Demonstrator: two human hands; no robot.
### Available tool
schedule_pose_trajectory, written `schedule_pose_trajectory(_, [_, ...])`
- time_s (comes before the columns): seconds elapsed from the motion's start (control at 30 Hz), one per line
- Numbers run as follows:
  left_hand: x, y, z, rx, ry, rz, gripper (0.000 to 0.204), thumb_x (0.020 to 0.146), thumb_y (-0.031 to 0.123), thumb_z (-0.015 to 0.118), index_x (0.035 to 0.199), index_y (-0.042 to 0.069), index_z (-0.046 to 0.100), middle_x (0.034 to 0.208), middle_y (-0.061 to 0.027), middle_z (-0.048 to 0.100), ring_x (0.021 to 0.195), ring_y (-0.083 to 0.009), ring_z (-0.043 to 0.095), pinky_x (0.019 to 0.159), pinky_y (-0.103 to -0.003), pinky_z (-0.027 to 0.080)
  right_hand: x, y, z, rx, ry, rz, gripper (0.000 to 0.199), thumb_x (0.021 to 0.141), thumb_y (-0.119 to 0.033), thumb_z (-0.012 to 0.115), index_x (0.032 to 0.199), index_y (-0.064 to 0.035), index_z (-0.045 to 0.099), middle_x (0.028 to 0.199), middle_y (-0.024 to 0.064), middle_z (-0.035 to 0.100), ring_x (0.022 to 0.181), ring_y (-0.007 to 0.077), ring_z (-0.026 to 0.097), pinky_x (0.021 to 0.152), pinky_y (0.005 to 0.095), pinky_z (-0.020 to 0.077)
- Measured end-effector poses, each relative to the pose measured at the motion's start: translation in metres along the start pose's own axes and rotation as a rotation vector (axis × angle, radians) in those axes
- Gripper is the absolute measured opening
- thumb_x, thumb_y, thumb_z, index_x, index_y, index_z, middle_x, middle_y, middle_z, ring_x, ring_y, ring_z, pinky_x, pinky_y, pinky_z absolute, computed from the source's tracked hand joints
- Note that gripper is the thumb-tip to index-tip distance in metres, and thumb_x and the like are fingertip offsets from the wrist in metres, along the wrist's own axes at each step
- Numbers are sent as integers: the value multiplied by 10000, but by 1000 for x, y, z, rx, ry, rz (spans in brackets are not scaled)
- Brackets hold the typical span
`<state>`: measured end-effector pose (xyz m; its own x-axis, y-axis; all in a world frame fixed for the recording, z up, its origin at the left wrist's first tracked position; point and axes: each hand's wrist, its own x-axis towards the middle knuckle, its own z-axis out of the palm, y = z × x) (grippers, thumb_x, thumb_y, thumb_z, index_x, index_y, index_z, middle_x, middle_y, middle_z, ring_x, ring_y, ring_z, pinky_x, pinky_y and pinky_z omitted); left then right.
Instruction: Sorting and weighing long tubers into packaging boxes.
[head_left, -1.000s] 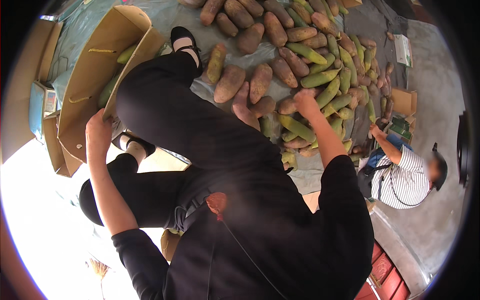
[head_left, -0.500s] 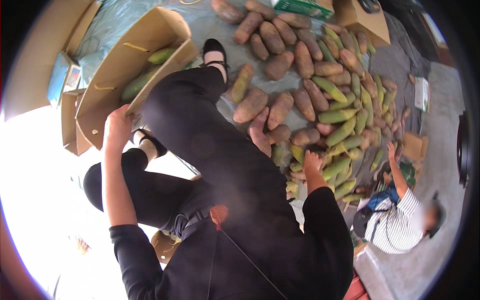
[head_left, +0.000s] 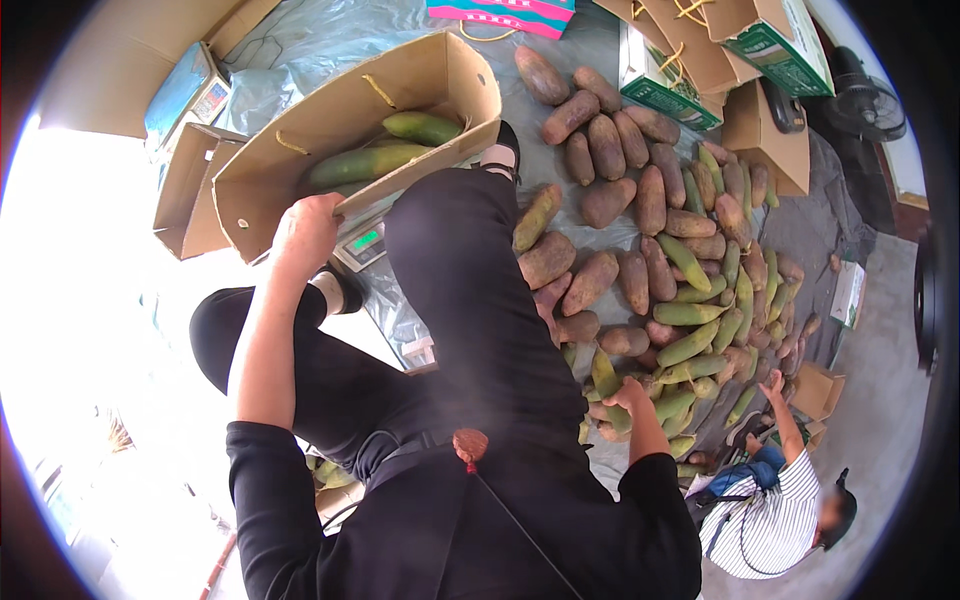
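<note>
Green vegetable [head_left: 604, 370] lies gripped in right hand [head_left: 630, 398], left hand [head_left: 305, 234] pinching box rim [head_left: 425, 167]

Green vegetable [head_left: 604, 371] now in right hand [head_left: 631, 394]

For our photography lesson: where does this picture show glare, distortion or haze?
Head view: glare burns the left side white; head view: the far edge of the open cardboard box bows; head view: haze veils part of the black trousers.
</note>
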<state>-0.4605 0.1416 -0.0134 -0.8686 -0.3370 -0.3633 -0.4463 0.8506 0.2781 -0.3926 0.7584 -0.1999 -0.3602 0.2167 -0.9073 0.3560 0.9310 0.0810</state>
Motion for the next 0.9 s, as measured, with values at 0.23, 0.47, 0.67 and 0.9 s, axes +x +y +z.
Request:
schedule_pose_trajectory(0.23, [4, -11, 7, 38, 44, 70, 186, 770, 47, 561, 938, 49, 641, 853, -198, 630, 857, -355, 604, 771, -425, 472, -24, -64, -68, 303, 266, -500, 616, 568, 53, 717, 1144, 11, 502, 1018, 126, 614, 975, 234, 576, 867, 341, 437])
schedule_pose_trajectory(0.47, [1, -5, 4, 31, 48, 82, 191, 762, 31, 542, 921, 55, 645, 859, -195, 630, 865, -351, 604, 769, -418, 475, -150, -259, -183, 114, 796, -975, 654, 595, -47, 733, 1197, -83, 481, 1102, 172, 560, 1042, 355, 518, 890, 398, 419])
schedule_pose_trajectory(0.67, [-1, -12, 10, 26, 60, 107, 208, 755, 14, 524, 922, 39, 645, 851, -200, 630, 860, -351, 608, 766, -414, 478, -243, -390, -209, -3, 865, -1541, 554, 606, -65, 736, 1117, -64, 520, 1000, 118, 591, 953, 327, 538, 814, 407, 441])
schedule_pose_trajectory(0.9, [4, -10, 8, 119, 96, 200, 146, 766, 37, 541, 888, 40, 621, 823, -198, 625, 836, -359, 607, 740, -434, 482, -248, -483, -178, -218, 842, -1711, 491, 637, -132, 739, 1097, -125, 565, 1020, 44, 629, 1023, 252, 553, 908, 371, 399])
